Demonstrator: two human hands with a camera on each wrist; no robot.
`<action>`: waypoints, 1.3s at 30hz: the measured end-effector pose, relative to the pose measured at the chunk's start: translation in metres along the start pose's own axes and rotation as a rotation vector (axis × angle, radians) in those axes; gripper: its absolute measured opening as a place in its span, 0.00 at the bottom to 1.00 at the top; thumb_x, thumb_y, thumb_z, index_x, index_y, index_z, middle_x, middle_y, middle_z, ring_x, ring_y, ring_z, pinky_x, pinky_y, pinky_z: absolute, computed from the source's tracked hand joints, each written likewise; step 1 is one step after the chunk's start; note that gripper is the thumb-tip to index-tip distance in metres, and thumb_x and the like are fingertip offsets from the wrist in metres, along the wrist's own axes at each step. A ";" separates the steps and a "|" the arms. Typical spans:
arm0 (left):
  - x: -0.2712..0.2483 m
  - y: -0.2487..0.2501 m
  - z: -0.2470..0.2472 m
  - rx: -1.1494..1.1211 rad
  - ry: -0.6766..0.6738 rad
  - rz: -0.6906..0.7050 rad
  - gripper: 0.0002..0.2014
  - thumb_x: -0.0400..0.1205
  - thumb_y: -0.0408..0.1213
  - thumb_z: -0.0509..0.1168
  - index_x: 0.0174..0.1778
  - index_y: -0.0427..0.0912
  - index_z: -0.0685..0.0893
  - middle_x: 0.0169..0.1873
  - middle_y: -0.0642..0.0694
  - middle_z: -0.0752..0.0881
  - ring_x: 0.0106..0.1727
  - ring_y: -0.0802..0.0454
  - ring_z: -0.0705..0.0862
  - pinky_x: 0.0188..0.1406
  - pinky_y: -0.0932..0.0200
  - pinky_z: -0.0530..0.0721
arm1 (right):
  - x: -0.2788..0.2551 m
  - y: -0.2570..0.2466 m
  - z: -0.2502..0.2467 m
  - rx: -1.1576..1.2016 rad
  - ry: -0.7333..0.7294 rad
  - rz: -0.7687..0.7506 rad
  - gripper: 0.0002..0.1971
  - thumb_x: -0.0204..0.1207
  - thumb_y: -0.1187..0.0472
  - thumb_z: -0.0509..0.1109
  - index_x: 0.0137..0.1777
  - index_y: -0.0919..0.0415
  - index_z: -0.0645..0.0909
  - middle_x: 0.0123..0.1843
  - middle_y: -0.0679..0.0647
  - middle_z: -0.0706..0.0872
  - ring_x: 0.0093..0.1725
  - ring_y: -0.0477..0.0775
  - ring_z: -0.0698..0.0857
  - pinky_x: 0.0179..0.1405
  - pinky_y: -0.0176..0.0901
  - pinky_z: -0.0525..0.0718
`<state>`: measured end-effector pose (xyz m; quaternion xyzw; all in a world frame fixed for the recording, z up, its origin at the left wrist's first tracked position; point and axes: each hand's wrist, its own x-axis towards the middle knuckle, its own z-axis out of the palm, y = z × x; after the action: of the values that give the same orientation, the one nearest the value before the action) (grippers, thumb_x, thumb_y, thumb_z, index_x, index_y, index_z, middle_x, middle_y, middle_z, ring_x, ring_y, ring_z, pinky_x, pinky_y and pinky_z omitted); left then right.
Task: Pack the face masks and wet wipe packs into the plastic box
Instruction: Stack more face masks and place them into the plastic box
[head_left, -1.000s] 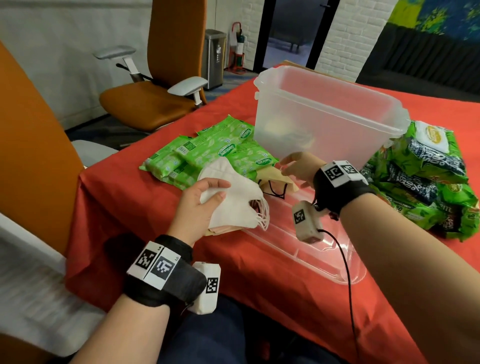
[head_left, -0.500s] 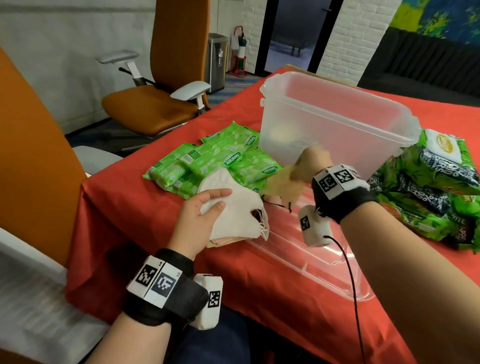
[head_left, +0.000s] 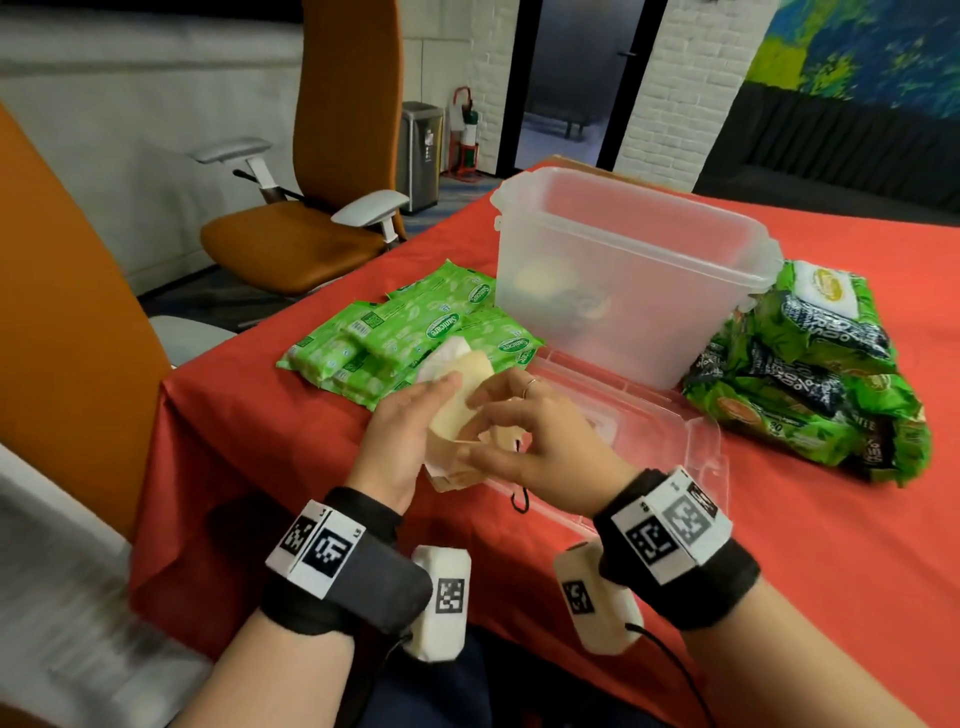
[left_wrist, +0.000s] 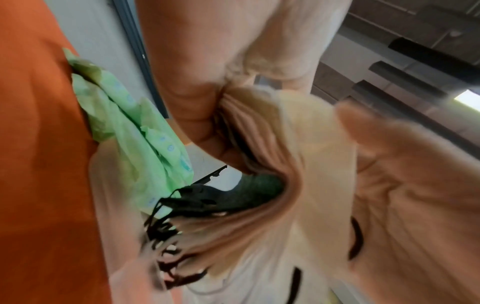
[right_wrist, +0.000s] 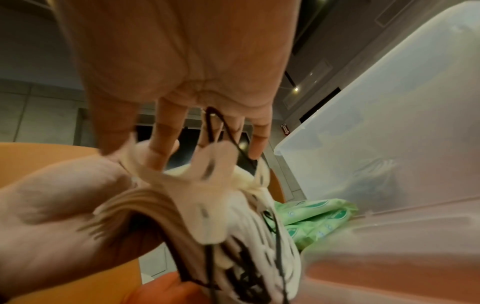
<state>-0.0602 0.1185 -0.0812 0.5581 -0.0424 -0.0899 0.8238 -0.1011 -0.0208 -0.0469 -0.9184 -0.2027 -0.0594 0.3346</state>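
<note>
A stack of white, cream and tan face masks (head_left: 460, 387) with black ear loops stands on edge at the table's front. My left hand (head_left: 431, 410) holds its left side, fingers along it. My right hand (head_left: 483, 426) pinches the nearest cream mask (right_wrist: 207, 205) on the right. In the left wrist view the masks (left_wrist: 259, 205) fan out beside my thumb. The clear plastic box (head_left: 623, 332) stands open behind, with a few masks dimly seen inside. Light green wet wipe packs (head_left: 405, 332) lie left of the box, dark green packs (head_left: 805, 374) right of it.
The box's clear lid (head_left: 670, 441) lies flat on the red tablecloth (head_left: 779, 545) under my right hand. An orange office chair (head_left: 311, 228) stands off the table's left corner, another chair back (head_left: 62, 312) close on my left.
My right hand, which carried a tan mask up to the box, has come back to the stack. My left hand has tipped the stack up on edge.
</note>
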 end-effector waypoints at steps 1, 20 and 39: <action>-0.004 0.000 0.001 0.053 -0.002 0.015 0.09 0.81 0.33 0.62 0.42 0.38 0.88 0.34 0.42 0.90 0.34 0.50 0.88 0.36 0.59 0.84 | -0.004 0.000 -0.002 0.019 0.008 -0.001 0.18 0.67 0.41 0.68 0.43 0.55 0.89 0.52 0.50 0.81 0.52 0.46 0.80 0.50 0.32 0.73; -0.046 0.023 0.041 0.326 -0.301 0.109 0.18 0.79 0.16 0.57 0.47 0.45 0.82 0.34 0.56 0.90 0.35 0.64 0.86 0.37 0.69 0.82 | -0.022 -0.011 -0.048 0.120 0.427 0.275 0.10 0.72 0.57 0.74 0.37 0.52 0.75 0.37 0.47 0.80 0.39 0.48 0.77 0.38 0.38 0.71; -0.010 0.015 0.033 0.304 -0.274 0.178 0.14 0.78 0.19 0.62 0.42 0.44 0.84 0.38 0.56 0.88 0.42 0.64 0.85 0.49 0.70 0.82 | -0.034 0.025 -0.047 0.525 -0.045 0.108 0.30 0.58 0.81 0.61 0.53 0.49 0.81 0.45 0.48 0.83 0.33 0.45 0.80 0.32 0.39 0.78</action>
<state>-0.0741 0.0960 -0.0549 0.6526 -0.2162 -0.0842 0.7213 -0.1209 -0.0799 -0.0338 -0.8108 -0.1692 0.0338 0.5593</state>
